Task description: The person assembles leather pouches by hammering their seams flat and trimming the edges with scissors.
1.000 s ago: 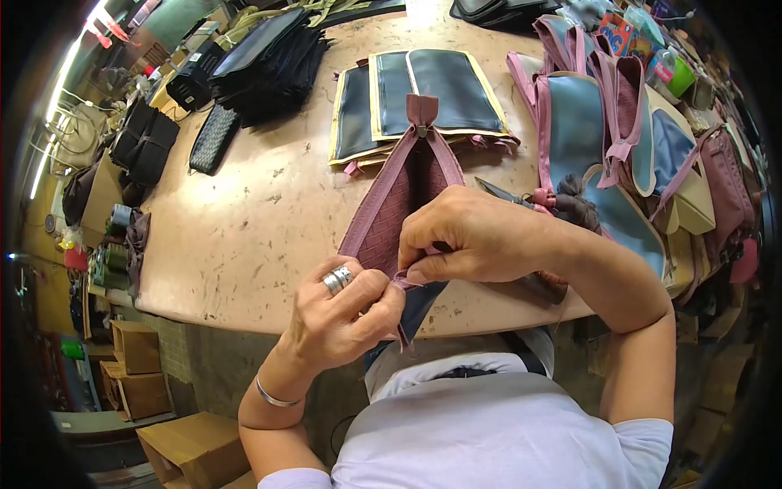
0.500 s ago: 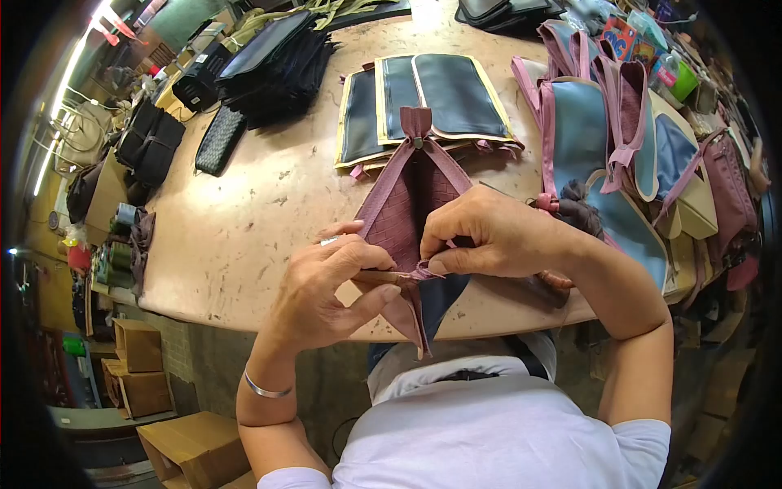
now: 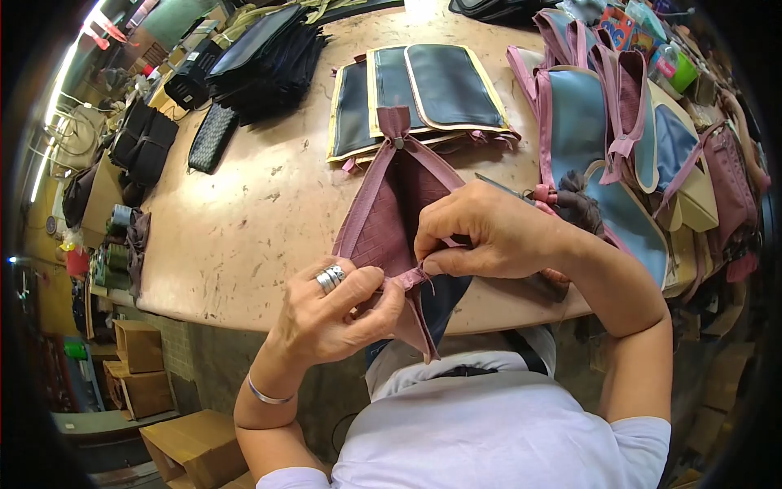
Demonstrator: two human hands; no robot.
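An unfinished mauve zip pouch (image 3: 371, 216) with a crocodile-like pattern stands spread apart at the table's near edge. Its zip tapes meet in a tab with a metal slider at the far end. At its near end, my left hand (image 3: 338, 306), wearing rings, pinches the folded end of the pouch's edge strip between thumb and fingers. Close beside it, my right hand (image 3: 481, 232) grips the same frayed strip end between thumb and curled forefinger. Loose threads hang there. A dark blue side of the pouch shows below my right hand.
Black panels with yellow edging (image 3: 448, 90) lie beyond the pouch. A stack of black pieces (image 3: 269, 69) and a woven black case (image 3: 213, 138) sit at the back left. Mauve-and-blue bag parts (image 3: 578, 122) pile up on the right. Cardboard boxes (image 3: 195, 448) stand on the floor.
My left hand has turned and closed more tightly on the strip end, its rings now showing. The pouch's far tab has shifted slightly left. My right hand stays almost in place.
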